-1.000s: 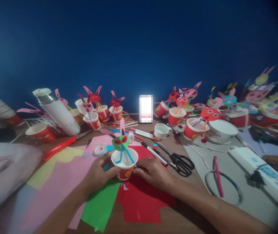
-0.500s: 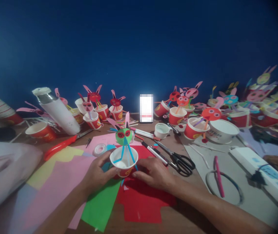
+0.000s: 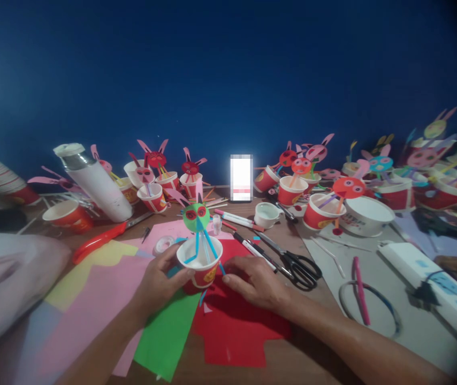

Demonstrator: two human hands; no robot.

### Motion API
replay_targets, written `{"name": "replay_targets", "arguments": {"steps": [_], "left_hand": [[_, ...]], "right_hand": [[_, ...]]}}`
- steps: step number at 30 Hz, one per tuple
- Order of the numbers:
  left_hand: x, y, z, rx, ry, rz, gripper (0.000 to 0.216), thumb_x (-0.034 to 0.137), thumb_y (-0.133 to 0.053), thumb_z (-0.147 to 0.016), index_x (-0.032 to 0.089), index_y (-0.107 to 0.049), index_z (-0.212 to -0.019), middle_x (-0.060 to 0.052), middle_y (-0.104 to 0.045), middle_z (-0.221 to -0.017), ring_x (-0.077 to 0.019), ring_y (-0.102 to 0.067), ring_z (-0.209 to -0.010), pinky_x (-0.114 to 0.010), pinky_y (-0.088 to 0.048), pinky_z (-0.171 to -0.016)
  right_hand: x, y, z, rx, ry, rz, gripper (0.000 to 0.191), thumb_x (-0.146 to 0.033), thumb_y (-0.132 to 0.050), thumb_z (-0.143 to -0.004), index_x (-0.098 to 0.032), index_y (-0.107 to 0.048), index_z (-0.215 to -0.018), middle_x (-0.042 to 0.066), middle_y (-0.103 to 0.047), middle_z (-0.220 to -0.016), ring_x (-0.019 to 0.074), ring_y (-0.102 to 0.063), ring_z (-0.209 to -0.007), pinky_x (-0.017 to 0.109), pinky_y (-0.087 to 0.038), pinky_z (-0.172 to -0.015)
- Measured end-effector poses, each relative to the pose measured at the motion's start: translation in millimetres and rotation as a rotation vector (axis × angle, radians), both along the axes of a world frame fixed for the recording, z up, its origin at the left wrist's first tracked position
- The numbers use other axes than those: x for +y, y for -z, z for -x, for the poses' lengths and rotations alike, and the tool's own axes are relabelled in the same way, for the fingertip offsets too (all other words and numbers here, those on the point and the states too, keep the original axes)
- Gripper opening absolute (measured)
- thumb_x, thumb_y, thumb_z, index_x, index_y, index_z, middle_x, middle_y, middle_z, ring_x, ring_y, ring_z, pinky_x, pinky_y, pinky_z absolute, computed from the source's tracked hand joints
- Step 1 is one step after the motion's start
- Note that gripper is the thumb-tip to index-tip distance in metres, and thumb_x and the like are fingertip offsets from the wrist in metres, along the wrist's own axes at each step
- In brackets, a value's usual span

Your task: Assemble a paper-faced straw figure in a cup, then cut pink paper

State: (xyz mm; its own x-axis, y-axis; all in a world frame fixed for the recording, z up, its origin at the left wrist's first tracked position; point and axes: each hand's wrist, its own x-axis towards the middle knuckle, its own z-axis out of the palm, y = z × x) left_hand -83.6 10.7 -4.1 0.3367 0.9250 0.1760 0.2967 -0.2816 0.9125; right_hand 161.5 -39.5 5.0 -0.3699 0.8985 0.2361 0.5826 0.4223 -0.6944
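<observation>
A red-and-white paper cup [image 3: 201, 275] is in my left hand [image 3: 163, 277], whose thumb and fingers wrap round its left side. Above the cup stands a green paper rabbit face [image 3: 195, 216] with pink ears and red eyes, carried on blue and pale straws. One blue straw [image 3: 214, 250] slants down outside the cup's right rim. My right hand [image 3: 254, 277] is closed at that straw's lower end, thumb and fingertips pinching it. Under the hands lie red paper [image 3: 240, 326] and green paper [image 3: 166, 334].
Black-handled scissors [image 3: 301, 267], markers [image 3: 252, 251] and a small white cup [image 3: 266, 215] lie beyond my right hand. A white power strip [image 3: 433, 289] sits far right. Red-handled scissors [image 3: 100, 241] and a white flask [image 3: 96, 182] are left. Several rabbit cups line the wall.
The cup with the green rabbit has shifted slightly left and tilts a little differently. My right hand has closed in on the outer blue straw's end.
</observation>
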Motion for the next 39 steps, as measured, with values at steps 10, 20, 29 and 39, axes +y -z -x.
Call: {"name": "replay_targets", "arguments": {"steps": [10, 20, 29, 39], "left_hand": [[5, -15.7, -7, -0.219, -0.196, 0.120, 0.052, 0.036, -0.071, -0.072, 0.016, -0.057, -0.118, -0.010, -0.066, -0.116, -0.0257, -0.061, -0.105, -0.033, -0.050, -0.088], [36, -24.0, 3, -0.237, -0.328, 0.110, 0.059, 0.042, -0.073, -0.067, 0.016, -0.058, -0.117, -0.009, -0.070, -0.101, -0.0238, -0.067, -0.084, -0.032, -0.055, -0.067], [65, -27.6, -15, -0.007, -0.320, -0.053, 0.054, 0.044, -0.068, -0.068, 0.012, -0.061, -0.111, -0.008, -0.071, -0.095, -0.0224, -0.066, -0.082, -0.029, -0.052, -0.069], [90, -14.0, -18, -0.033, -0.312, -0.064, 0.061, 0.047, -0.069, -0.062, 0.011, -0.061, -0.110, -0.011, -0.070, -0.099, -0.0261, -0.064, -0.092, -0.033, -0.052, -0.076]], "right_hand": [[2, 2.1, -2, 0.059, 0.039, -0.016, 0.019, -0.028, -0.048, -0.090, -0.019, -0.065, -0.091, 0.003, -0.070, -0.085, 0.0151, -0.062, -0.075, 0.024, -0.043, -0.069], [3, 6.6, 0, 0.012, -0.018, -0.069, 0.021, -0.024, -0.045, -0.092, -0.019, -0.064, -0.084, 0.001, -0.067, -0.077, 0.0125, -0.059, -0.069, 0.022, -0.039, -0.065], [-1, 8.1, 4, -0.106, -0.052, -0.123, 0.023, -0.021, -0.045, -0.090, -0.018, -0.065, -0.079, 0.002, -0.068, -0.070, 0.0130, -0.059, -0.063, 0.023, -0.036, -0.060], [3, 13.0, 2, -0.097, -0.079, -0.108, 0.023, -0.021, -0.045, -0.091, -0.018, -0.066, -0.083, 0.002, -0.071, -0.078, 0.0134, -0.062, -0.069, 0.022, -0.038, -0.065]]}}
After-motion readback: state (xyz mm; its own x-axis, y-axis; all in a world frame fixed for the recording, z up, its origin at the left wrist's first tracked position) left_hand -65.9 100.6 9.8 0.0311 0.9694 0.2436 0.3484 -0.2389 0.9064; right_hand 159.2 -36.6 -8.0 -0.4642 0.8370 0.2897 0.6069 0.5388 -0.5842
